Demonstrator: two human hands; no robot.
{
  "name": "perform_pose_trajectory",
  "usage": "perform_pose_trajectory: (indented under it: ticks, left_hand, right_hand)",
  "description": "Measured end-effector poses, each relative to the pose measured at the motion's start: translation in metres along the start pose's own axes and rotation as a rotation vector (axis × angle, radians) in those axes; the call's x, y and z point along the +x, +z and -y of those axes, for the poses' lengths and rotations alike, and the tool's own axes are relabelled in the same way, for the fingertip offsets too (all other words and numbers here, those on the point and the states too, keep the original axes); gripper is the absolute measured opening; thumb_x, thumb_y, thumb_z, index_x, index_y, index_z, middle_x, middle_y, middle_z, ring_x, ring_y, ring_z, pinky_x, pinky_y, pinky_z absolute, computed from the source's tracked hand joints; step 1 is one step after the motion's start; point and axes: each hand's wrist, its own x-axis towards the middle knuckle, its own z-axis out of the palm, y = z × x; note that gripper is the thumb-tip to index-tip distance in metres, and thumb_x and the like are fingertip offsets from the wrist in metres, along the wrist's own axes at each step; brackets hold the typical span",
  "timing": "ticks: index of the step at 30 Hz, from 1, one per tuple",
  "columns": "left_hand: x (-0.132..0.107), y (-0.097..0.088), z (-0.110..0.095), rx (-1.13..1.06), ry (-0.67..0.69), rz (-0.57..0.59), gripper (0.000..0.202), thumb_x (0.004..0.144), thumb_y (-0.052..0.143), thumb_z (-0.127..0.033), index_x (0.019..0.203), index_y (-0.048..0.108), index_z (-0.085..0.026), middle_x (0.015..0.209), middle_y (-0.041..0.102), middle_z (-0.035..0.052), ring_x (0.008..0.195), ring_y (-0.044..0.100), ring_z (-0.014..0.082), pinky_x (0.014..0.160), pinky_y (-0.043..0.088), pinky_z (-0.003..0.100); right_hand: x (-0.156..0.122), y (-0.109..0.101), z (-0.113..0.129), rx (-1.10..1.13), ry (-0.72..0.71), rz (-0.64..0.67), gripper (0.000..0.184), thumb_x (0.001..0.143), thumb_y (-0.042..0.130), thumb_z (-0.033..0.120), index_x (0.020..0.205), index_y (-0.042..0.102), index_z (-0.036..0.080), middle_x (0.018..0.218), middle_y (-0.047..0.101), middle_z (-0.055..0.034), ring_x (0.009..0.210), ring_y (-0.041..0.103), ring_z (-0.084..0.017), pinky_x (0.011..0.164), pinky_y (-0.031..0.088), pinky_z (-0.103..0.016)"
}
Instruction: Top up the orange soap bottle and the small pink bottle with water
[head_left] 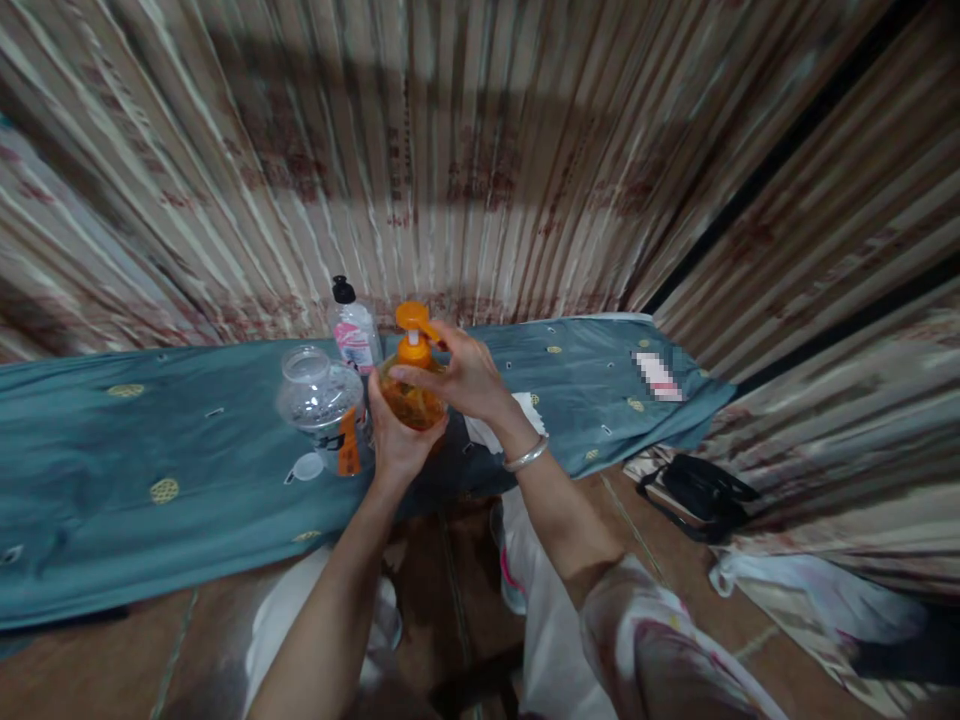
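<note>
Over the near side of the cloth-covered surface, my left hand is wrapped around the lower body of an orange pump bottle, which stands roughly upright. My right hand grips the same bottle near the top, its fingers at the orange pump head and spout. Just left of my hands stands a clear wide jar with an orange and black label and an open mouth. A small clear lid lies in front of it. Behind the jar is a clear bottle with a pink label and black cap.
A green patterned cloth covers the long surface. White tissue lies right of my hands, and a blurred-out pink and white item farther right. Pleated curtains hang behind. On the floor at right are a black bag and a white plastic bag.
</note>
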Motion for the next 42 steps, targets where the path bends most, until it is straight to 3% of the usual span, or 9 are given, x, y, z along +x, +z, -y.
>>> perform_pose_trajectory:
  ticks: [3, 6, 10, 18, 24, 30, 36, 40, 42]
  left_hand:
    - [0.000, 0.000, 0.000, 0.007, -0.006, -0.003, 0.131, 0.054, 0.098, -0.031, 0.163, 0.026, -0.021, 0.164, 0.041, 0.0220, 0.153, 0.043, 0.0380, 0.125, 0.035, 0.051]
    - [0.001, 0.001, 0.000, 0.012, -0.017, 0.019, 0.131, 0.055, 0.098, -0.031, 0.163, 0.025, -0.021, 0.165, 0.041, 0.0221, 0.153, 0.042, 0.0381, 0.126, 0.035, 0.051]
    - [0.002, 0.002, 0.001, 0.010, -0.024, 0.061, 0.133, 0.058, 0.098, -0.035, 0.164, 0.020, -0.022, 0.167, 0.038, 0.0227, 0.155, 0.039, 0.0380, 0.126, 0.033, 0.053]
    - [0.000, 0.002, 0.002, 0.020, -0.021, 0.056, 0.135, 0.059, 0.098, -0.035, 0.166, 0.017, -0.022, 0.168, 0.036, 0.0233, 0.157, 0.036, 0.0381, 0.127, 0.031, 0.055]
    - [-0.001, 0.001, 0.003, 0.001, 0.004, 0.067, 0.133, 0.058, 0.098, -0.031, 0.165, 0.019, -0.023, 0.168, 0.036, 0.0216, 0.157, 0.037, 0.0373, 0.127, 0.032, 0.051]
    - [-0.004, 0.006, 0.003, 0.020, 0.012, 0.027, 0.133, 0.057, 0.097, -0.032, 0.165, 0.019, -0.022, 0.166, 0.037, 0.0228, 0.155, 0.038, 0.0387, 0.127, 0.032, 0.053]
    - [-0.006, 0.007, 0.000, 0.007, 0.035, 0.006, 0.128, 0.059, 0.096, -0.031, 0.163, 0.022, -0.021, 0.164, 0.042, 0.0232, 0.152, 0.043, 0.0386, 0.125, 0.035, 0.053]
    - [-0.006, 0.007, 0.000, 0.012, 0.021, 0.006, 0.127, 0.059, 0.096, -0.030, 0.163, 0.025, -0.023, 0.164, 0.042, 0.0214, 0.152, 0.043, 0.0388, 0.125, 0.036, 0.053]
    - [-0.006, 0.007, 0.000, 0.015, 0.017, 0.007, 0.127, 0.058, 0.097, -0.029, 0.163, 0.026, -0.023, 0.163, 0.043, 0.0210, 0.152, 0.043, 0.0393, 0.125, 0.036, 0.053]
  right_hand:
    - [-0.003, 0.001, 0.005, -0.066, 0.090, -0.107, 0.045, 0.084, 0.081, 0.058, 0.106, 0.066, 0.023, 0.102, 0.073, -0.0014, 0.101, 0.069, -0.023, 0.094, 0.054, -0.035]
    - [-0.005, 0.000, 0.006, -0.090, 0.109, -0.090, 0.036, 0.089, 0.077, 0.055, 0.102, 0.067, 0.024, 0.098, 0.072, -0.0004, 0.102, 0.068, -0.023, 0.093, 0.053, -0.034]
    - [-0.007, -0.004, 0.001, -0.047, 0.034, -0.024, 0.031, 0.096, 0.070, 0.048, 0.116, 0.067, 0.024, 0.108, 0.073, -0.0014, 0.108, 0.068, -0.023, 0.098, 0.052, -0.036]
    - [-0.007, 0.001, 0.002, -0.123, 0.111, -0.103, 0.047, 0.089, 0.075, 0.060, 0.113, 0.065, 0.020, 0.106, 0.072, -0.0064, 0.111, 0.067, -0.029, 0.101, 0.053, -0.043]
    - [-0.005, 0.001, -0.006, -0.031, -0.044, 0.010, 0.035, 0.092, 0.074, 0.045, 0.116, 0.068, 0.021, 0.121, 0.074, -0.0074, 0.116, 0.068, -0.026, 0.104, 0.052, -0.041]
    - [-0.007, 0.008, -0.006, -0.074, 0.074, -0.181, 0.049, 0.081, 0.082, 0.060, 0.106, 0.066, 0.021, 0.112, 0.075, -0.0116, 0.112, 0.069, -0.032, 0.102, 0.053, -0.046]
    - [-0.008, 0.000, -0.012, 0.140, -0.065, 0.034, 0.034, 0.094, 0.067, 0.051, 0.114, 0.065, 0.023, 0.111, 0.076, -0.0058, 0.102, 0.071, -0.025, 0.096, 0.056, -0.040]
    - [-0.008, 0.001, -0.007, 0.040, 0.052, -0.110, 0.054, 0.081, 0.079, 0.062, 0.114, 0.063, 0.021, 0.113, 0.075, -0.0098, 0.108, 0.070, -0.029, 0.099, 0.055, -0.045]
    - [-0.008, 0.001, -0.005, -0.009, 0.094, -0.150, 0.053, 0.078, 0.081, 0.064, 0.106, 0.064, 0.023, 0.106, 0.075, -0.0088, 0.105, 0.070, -0.031, 0.097, 0.055, -0.046]
